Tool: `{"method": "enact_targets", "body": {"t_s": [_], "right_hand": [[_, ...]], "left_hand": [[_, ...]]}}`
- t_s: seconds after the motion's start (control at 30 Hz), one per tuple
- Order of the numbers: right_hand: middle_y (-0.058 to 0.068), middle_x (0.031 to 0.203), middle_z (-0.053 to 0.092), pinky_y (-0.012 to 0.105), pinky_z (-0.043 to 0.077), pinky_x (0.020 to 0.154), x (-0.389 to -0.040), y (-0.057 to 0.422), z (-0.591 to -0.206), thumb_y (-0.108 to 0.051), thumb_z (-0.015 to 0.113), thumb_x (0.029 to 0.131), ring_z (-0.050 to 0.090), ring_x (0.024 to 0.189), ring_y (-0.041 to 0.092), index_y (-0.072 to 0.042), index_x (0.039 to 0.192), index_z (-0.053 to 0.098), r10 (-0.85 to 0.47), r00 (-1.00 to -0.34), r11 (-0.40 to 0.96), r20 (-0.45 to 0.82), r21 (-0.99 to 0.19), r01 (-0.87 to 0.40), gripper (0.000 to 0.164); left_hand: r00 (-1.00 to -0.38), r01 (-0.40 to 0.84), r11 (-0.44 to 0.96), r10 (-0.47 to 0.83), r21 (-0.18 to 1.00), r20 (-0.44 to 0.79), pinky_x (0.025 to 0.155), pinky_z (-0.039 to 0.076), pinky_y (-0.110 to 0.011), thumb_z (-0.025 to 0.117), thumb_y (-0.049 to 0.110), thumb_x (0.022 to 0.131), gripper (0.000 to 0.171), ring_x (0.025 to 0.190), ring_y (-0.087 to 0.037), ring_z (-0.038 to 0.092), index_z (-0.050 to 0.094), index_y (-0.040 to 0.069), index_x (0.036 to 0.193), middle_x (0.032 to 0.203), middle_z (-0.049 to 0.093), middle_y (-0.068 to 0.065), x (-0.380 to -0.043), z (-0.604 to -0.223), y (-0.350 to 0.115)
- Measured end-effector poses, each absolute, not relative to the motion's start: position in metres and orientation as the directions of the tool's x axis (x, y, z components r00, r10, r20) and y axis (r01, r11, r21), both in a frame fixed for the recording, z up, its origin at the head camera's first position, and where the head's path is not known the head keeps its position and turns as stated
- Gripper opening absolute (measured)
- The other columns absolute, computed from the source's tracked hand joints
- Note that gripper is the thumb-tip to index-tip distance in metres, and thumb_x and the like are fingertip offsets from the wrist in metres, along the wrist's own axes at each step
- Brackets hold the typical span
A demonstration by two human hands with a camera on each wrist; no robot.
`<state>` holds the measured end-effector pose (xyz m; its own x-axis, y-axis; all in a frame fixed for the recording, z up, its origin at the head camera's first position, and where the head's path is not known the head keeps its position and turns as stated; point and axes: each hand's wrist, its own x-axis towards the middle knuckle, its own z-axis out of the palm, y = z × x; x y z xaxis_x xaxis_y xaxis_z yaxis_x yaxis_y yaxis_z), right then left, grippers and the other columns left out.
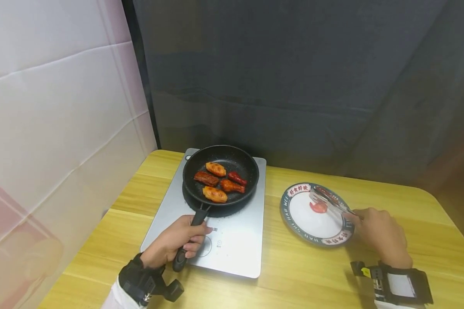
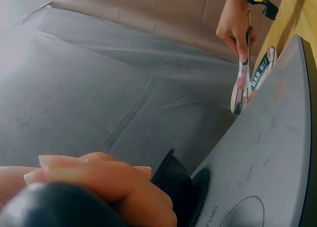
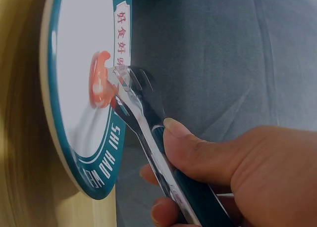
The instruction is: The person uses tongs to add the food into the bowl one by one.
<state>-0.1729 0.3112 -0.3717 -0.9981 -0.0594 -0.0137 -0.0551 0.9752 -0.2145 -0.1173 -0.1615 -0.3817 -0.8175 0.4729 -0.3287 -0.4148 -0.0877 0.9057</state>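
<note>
On the left, my left hand (image 1: 178,240) grips the black handle (image 1: 179,259) of a frying pan (image 1: 249,165). Several browned pieces lie in the pan: two orange wings (image 1: 215,194), a drumstick (image 1: 232,186), a dark slab of meat (image 1: 206,178) and a small red piece (image 1: 237,177). At the right, my right hand (image 1: 384,236) holds metal tongs (image 3: 143,120) with dark green grips, thumb on one arm. The tongs' tips are right at a curled pink-orange shrimp (image 3: 100,86) on a white plate (image 1: 311,225) with a green lettered rim.
The pan sits on the back part of a flat silver induction cooker (image 1: 243,257), its handle pointing toward me. All stands on a yellow wooden table (image 1: 278,279). A dark grey curtain (image 1: 294,86) hangs behind, and a pale cloth wall (image 1: 62,107) rises on the left.
</note>
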Motion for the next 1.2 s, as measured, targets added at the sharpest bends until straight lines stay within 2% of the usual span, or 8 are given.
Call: {"method": "enact_targets", "body": {"t_s": [0.1,0.47,0.73,0.83,0.97,1.2], "right_hand": [[0.024,0.093,0.064,0.035,0.040,0.044,-0.172,0.311,-0.373,-0.051,0.054,0.093,0.052,0.068,0.028,-0.001,0.116,0.066,-0.063,-0.998,0.974,0.006,-0.219,-0.063,0.057],[0.021,0.088,0.063,0.031,0.034,0.042,-0.172,0.312,-0.375,-0.055,0.049,0.094,0.050,0.066,0.028,-0.004,0.116,0.067,-0.061,-0.998,0.976,0.034,-0.209,-0.067,0.058],[0.032,0.102,0.061,0.036,0.039,0.043,-0.170,0.311,-0.370,-0.056,0.047,0.094,0.057,0.072,0.037,-0.005,0.116,0.068,-0.088,-0.994,0.972,0.070,-0.213,-0.101,0.059],[0.025,0.083,0.062,0.032,0.032,0.041,-0.168,0.307,-0.367,-0.048,0.051,0.096,0.052,0.063,0.031,-0.004,0.113,0.068,-0.124,-0.983,0.966,0.137,-0.210,-0.151,0.051],[0.008,0.063,0.052,0.031,0.026,0.040,-0.165,0.299,-0.361,-0.035,0.058,0.095,0.044,0.056,0.026,-0.003,0.108,0.071,-0.174,-0.956,0.957,0.235,-0.189,-0.221,0.037],[0.000,0.056,0.041,0.029,0.024,0.042,-0.165,0.280,-0.341,-0.035,0.059,0.095,0.042,0.055,0.022,-0.003,0.109,0.071,-0.198,-0.940,0.951,0.279,-0.177,-0.253,0.037]], "left_hand": [[-0.818,-0.416,-0.086,0.471,0.905,-0.331,0.035,0.028,-0.017,0.056,0.006,0.091,0.025,0.041,-0.005,0.028,0.036,0.009,0.076,0.056,0.033,0.005,-0.117,-0.382,-0.161],[-0.821,-0.415,-0.084,0.464,0.906,-0.333,0.034,0.027,-0.017,0.055,0.005,0.091,0.025,0.040,-0.004,0.028,0.036,0.009,0.076,0.055,0.032,0.006,-0.117,-0.383,-0.160],[-0.824,-0.411,-0.079,0.459,0.908,-0.333,0.034,0.027,-0.017,0.056,0.005,0.091,0.026,0.040,-0.004,0.028,0.036,0.010,0.076,0.055,0.033,0.005,-0.117,-0.382,-0.161],[-0.827,-0.403,-0.077,0.458,0.912,-0.326,0.034,0.027,-0.017,0.056,0.004,0.091,0.026,0.040,-0.004,0.028,0.036,0.010,0.076,0.055,0.033,0.005,-0.117,-0.382,-0.161],[-0.825,-0.411,-0.085,0.458,0.908,-0.331,0.034,0.027,-0.017,0.057,0.005,0.090,0.025,0.041,-0.004,0.027,0.036,0.009,0.077,0.056,0.032,0.006,-0.117,-0.381,-0.160],[-0.829,-0.426,-0.103,0.443,0.899,-0.342,0.034,0.027,-0.017,0.057,0.005,0.090,0.024,0.040,-0.004,0.028,0.036,0.009,0.080,0.056,0.032,0.005,-0.116,-0.380,-0.159]]}}
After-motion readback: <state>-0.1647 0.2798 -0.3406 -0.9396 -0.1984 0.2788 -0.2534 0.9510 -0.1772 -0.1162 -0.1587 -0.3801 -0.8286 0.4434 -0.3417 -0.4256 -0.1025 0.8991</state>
